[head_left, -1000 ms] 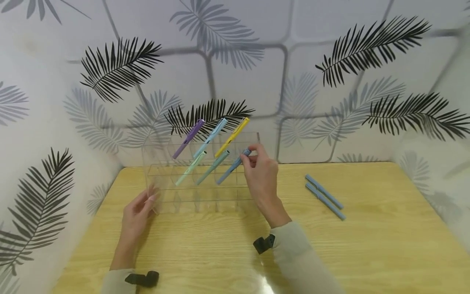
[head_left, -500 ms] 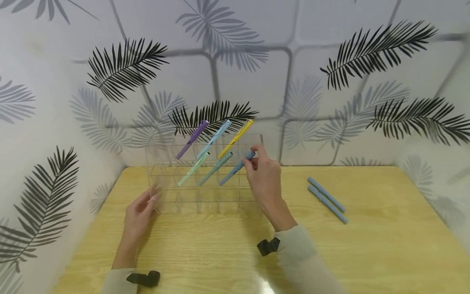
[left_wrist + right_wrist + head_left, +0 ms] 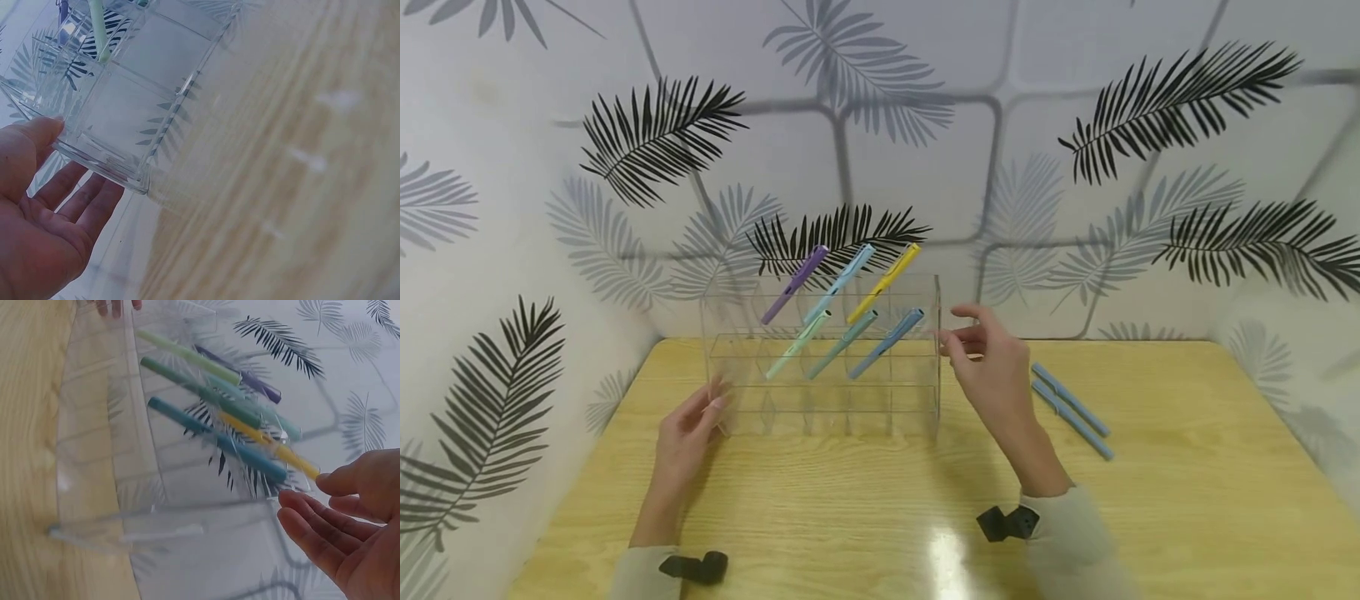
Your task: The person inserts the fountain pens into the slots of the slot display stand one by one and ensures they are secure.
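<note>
A clear plastic pen rack (image 3: pixel 820 386) stands on the table. Its upper row holds a purple pen (image 3: pixel 793 285), a light blue pen (image 3: pixel 839 283) and a yellow pen (image 3: pixel 883 283), all slanted. Below them lean a mint green pen (image 3: pixel 797 344), a teal pen (image 3: pixel 842 344) and a blue pen (image 3: pixel 886 343). My left hand (image 3: pixel 685 433) grips the rack's left side, thumb and fingers on either side of the panel in the left wrist view. Just off the rack's right side, my right hand (image 3: pixel 996 367) is bent loosely with nothing in it.
Two blue pens, an upper one (image 3: pixel 1070 400) and a lower one (image 3: pixel 1072 419), lie side by side on the wooden table (image 3: pixel 1187 467) to the right of my right hand. A leaf-patterned wall (image 3: pixel 917 183) rises behind the rack.
My right hand has let go of the blue pen in the lower row and moved right, past the rack's side. The pen stays in the rack. My left hand keeps its grip.
</note>
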The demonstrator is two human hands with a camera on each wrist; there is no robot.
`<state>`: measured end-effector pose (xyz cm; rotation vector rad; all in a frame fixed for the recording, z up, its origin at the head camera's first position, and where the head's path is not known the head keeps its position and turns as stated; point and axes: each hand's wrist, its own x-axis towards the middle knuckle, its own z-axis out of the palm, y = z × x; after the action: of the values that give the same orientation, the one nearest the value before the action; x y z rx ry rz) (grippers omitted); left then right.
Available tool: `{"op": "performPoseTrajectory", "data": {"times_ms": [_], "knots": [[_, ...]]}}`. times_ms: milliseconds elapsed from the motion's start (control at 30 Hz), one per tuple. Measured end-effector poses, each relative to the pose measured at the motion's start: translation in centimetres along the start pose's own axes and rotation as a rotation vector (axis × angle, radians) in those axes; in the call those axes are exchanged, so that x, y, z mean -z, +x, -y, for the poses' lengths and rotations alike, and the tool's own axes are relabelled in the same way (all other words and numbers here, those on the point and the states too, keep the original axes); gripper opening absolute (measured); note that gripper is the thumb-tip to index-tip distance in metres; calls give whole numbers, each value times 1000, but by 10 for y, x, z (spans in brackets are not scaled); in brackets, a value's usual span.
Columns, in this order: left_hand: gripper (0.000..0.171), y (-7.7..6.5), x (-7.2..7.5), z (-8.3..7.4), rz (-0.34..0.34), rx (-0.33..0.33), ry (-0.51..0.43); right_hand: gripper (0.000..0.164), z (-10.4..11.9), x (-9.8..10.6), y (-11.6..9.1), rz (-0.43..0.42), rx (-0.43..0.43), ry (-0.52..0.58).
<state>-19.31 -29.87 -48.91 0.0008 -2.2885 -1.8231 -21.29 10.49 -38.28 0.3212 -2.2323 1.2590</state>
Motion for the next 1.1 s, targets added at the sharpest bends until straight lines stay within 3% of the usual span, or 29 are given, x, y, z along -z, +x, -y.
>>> {"op": "performPoseTrajectory", "data": {"times_ms": [267, 533, 933, 1100], "knots": [[48, -2, -4, 2, -5, 28, -41, 23, -42, 39, -16, -26, -47, -25], [50, -3, -4, 2, 6, 11, -70, 18, -85, 66, -33, -19, -94, -99], [47, -1, -3, -2, -18, 7, 8, 23, -140, 94, -48, 24, -231, -178], [48, -2, -2, -1, -17, 20, -25, 24, -155, 106, -54, 64, -305, -216]]}}
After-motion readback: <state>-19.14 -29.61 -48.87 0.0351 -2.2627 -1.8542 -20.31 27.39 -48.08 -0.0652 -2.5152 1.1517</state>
